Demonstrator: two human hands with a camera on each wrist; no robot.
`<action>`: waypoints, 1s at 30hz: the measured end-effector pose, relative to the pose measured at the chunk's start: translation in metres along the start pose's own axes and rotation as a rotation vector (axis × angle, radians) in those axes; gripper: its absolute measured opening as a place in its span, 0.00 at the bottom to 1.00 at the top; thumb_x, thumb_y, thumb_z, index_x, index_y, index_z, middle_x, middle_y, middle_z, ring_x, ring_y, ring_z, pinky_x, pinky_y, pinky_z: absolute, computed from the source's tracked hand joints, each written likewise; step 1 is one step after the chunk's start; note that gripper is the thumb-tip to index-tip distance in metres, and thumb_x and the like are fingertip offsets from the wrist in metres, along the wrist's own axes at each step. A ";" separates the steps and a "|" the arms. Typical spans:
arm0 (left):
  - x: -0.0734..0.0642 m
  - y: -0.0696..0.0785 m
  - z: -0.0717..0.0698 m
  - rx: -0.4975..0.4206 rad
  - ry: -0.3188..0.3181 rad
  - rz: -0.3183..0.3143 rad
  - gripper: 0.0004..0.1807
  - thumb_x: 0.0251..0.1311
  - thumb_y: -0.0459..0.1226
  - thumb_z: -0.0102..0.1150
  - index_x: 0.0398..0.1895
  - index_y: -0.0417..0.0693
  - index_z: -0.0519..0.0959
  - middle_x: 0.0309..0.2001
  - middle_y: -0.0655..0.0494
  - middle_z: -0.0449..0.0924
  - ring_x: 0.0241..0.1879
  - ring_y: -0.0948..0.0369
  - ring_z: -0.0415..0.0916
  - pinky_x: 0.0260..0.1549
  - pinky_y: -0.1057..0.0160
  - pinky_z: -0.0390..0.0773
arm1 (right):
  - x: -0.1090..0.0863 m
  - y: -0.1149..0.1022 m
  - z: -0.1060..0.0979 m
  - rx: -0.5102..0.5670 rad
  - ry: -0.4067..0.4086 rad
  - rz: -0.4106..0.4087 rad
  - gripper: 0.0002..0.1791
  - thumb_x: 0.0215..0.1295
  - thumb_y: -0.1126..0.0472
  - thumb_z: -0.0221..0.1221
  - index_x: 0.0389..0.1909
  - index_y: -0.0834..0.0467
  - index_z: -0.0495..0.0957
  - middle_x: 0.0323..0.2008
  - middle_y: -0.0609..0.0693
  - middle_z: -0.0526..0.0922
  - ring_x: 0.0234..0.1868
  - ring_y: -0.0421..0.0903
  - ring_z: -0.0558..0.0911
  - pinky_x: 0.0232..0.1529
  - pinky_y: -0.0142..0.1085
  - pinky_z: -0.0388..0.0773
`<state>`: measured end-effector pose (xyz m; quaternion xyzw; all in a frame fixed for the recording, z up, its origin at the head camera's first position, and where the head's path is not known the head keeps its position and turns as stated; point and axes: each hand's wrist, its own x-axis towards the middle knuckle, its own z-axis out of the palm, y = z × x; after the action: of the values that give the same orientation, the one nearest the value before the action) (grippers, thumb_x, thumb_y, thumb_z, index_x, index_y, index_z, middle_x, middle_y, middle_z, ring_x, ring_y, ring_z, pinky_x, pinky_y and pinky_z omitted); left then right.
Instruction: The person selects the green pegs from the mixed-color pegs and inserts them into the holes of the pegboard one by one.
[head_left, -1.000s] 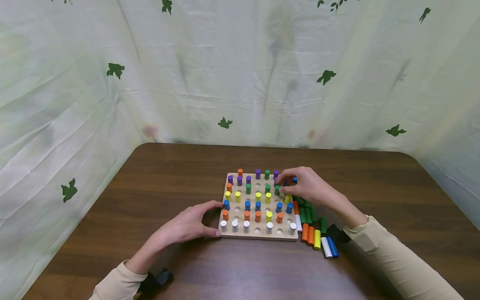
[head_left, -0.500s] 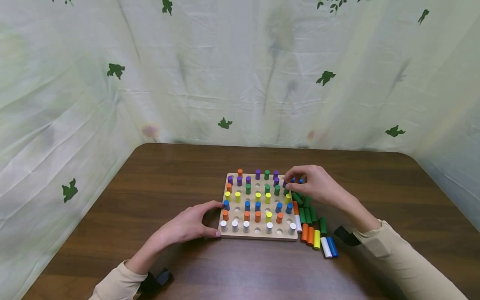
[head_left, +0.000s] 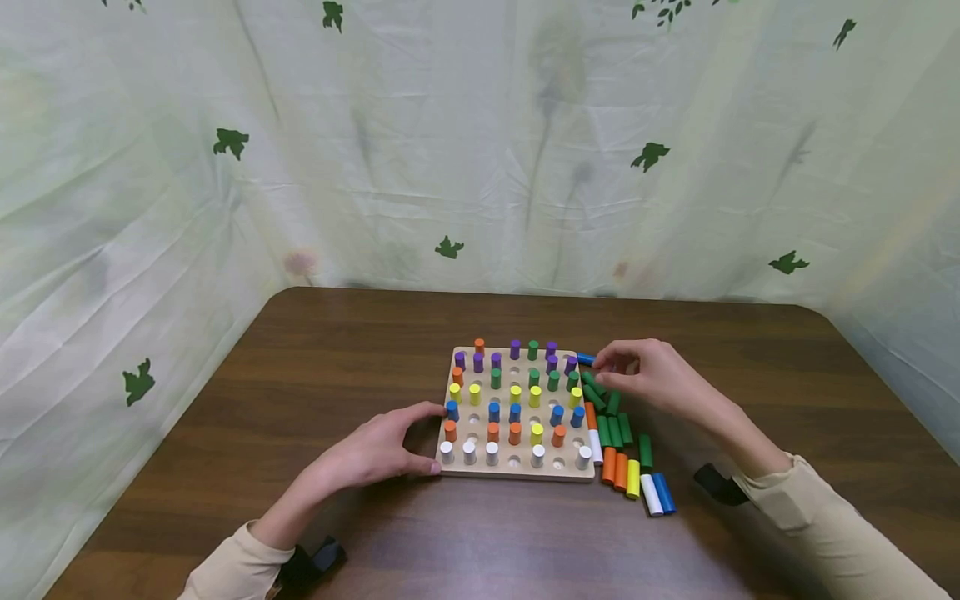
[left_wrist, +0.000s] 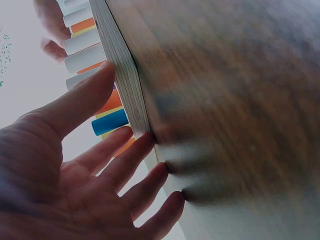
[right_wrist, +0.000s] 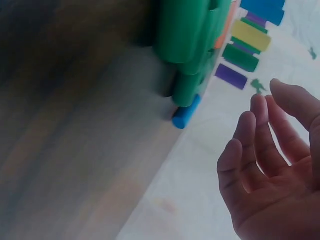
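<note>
A wooden pegboard (head_left: 514,461) stands on the table with upright pegs in rows: purple, green, yellow, blue, orange and white. My left hand (head_left: 375,446) rests at its left side. In the left wrist view the thumb touches the board's edge, and the spread, fairly straight fingers (left_wrist: 137,160) reach along the side to the tabletop. Beyond the board's far right corner, my right hand (head_left: 656,375) hovers over loose pegs, thumb and fingers apart and nothing between them. Its fingertips are close to a loose blue peg (head_left: 586,359) and some green pegs (head_left: 595,396).
Loose pegs lie along the board's right side: green (head_left: 646,451), orange (head_left: 609,465), yellow (head_left: 633,479), white (head_left: 651,495) and blue (head_left: 663,493). The brown table (head_left: 360,333) ends at a pale curtain (head_left: 480,167) with green leaf-like prints.
My right hand has left a purple peg upright near the board's far right corner and moved right, off the board, over the loose pegs. The left hand has stayed in place.
</note>
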<state>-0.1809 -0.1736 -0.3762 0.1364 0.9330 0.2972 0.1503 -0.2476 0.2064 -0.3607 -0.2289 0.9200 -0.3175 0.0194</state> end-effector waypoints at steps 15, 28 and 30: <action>0.000 -0.001 0.000 0.003 -0.007 -0.006 0.38 0.48 0.47 0.77 0.64 0.58 0.73 0.63 0.51 0.72 0.63 0.49 0.67 0.59 0.42 0.65 | 0.018 0.023 0.006 0.006 -0.099 0.031 0.09 0.64 0.57 0.66 0.43 0.55 0.83 0.31 0.46 0.80 0.34 0.47 0.76 0.35 0.39 0.77; 0.001 0.000 0.000 0.000 -0.008 -0.011 0.37 0.47 0.47 0.77 0.64 0.58 0.73 0.62 0.52 0.73 0.62 0.50 0.68 0.58 0.42 0.66 | 0.030 0.027 0.011 -0.026 -0.159 0.088 0.11 0.63 0.58 0.66 0.43 0.58 0.83 0.29 0.46 0.81 0.31 0.46 0.77 0.35 0.38 0.77; 0.000 0.000 0.000 -0.002 -0.008 -0.012 0.37 0.47 0.47 0.77 0.64 0.58 0.73 0.62 0.52 0.73 0.62 0.50 0.68 0.58 0.42 0.66 | 0.032 0.027 0.012 -0.025 -0.163 0.087 0.11 0.63 0.58 0.65 0.43 0.59 0.83 0.29 0.47 0.81 0.30 0.45 0.77 0.34 0.38 0.77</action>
<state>-0.1814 -0.1734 -0.3762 0.1318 0.9330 0.2965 0.1560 -0.2853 0.2048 -0.3828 -0.2142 0.9283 -0.2851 0.1051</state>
